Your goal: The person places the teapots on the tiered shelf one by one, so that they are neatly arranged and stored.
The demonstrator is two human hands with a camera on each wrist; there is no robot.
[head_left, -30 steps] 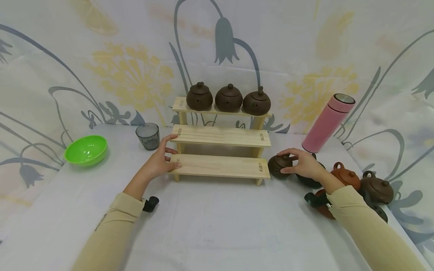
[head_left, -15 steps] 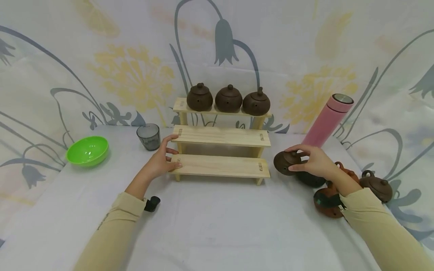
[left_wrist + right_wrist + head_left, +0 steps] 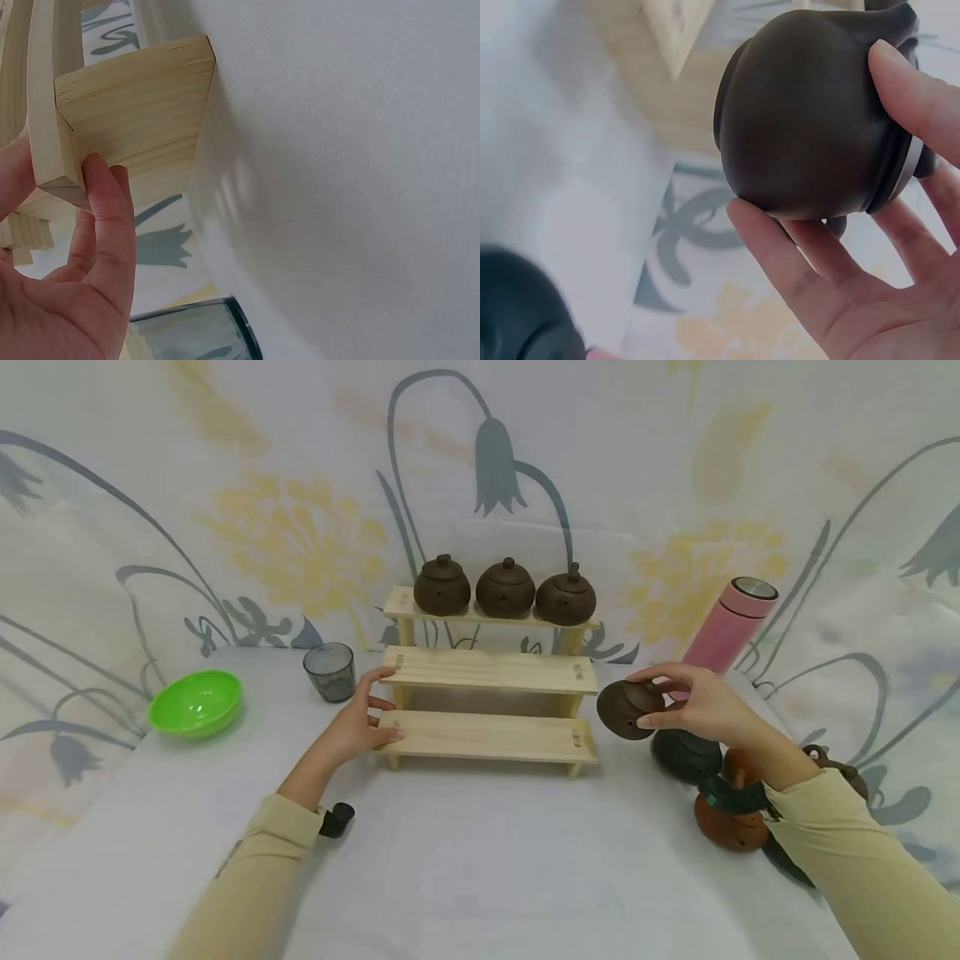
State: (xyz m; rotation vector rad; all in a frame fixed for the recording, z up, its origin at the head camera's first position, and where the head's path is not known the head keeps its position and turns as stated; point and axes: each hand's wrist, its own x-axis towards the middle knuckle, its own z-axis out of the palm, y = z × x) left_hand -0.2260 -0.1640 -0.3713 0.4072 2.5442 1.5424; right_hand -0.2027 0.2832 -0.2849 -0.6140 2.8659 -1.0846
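Note:
A dark brown teapot (image 3: 624, 710) is gripped by my right hand (image 3: 701, 702), tilted and raised beside the right end of a three-tier wooden rack (image 3: 487, 737). In the right wrist view, thumb and fingers span the teapot (image 3: 802, 120), its rounded body facing the camera. My left hand (image 3: 351, 727) grips the rack's left end, thumb on the lowest shelf and a finger at the middle one. The left wrist view has the left hand (image 3: 82, 277) pinching the end of a shelf board (image 3: 56, 112). Three brown teapots (image 3: 506, 589) line the top shelf.
At right, a black teapot (image 3: 686, 755) and a reddish-brown teapot (image 3: 731, 822) stand among others, partly hidden by the right arm. Behind is a pink thermos (image 3: 727, 627). On the left are a grey glass (image 3: 330, 672) and a green bowl (image 3: 197, 703).
My right hand has lifted the dark brown teapot from the table beside the rack, and it now tilts. The left hand stays on the rack's left end.

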